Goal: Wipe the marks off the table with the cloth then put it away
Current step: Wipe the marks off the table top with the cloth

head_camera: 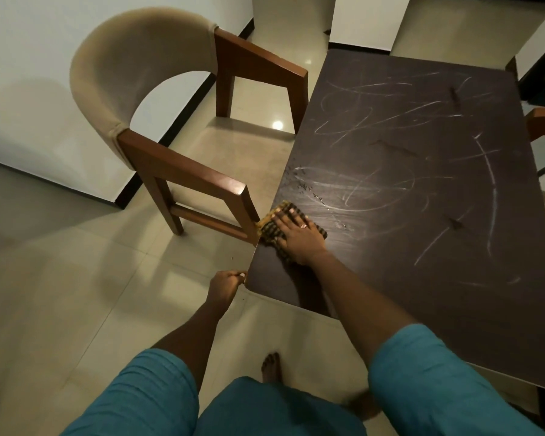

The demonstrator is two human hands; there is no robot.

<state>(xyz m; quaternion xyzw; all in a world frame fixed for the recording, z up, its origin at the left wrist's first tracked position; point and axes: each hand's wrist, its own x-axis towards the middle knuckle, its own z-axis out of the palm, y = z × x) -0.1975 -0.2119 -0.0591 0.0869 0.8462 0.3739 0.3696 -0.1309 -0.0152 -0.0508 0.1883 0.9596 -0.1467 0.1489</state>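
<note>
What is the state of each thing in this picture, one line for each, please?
table: dark top, mostly covered with white scribble marks, near left corner looks clean.
cloth: lying flat on the table near its left edge, pressed down.
right hand: flat, palm down on the cloth.
left hand: curled at the table's near left corner.
chair: upright, empty, beside the table.

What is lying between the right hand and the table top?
In the head view, the cloth lies between them: the right hand presses flat on it near the table edge, beside the chair.
</note>
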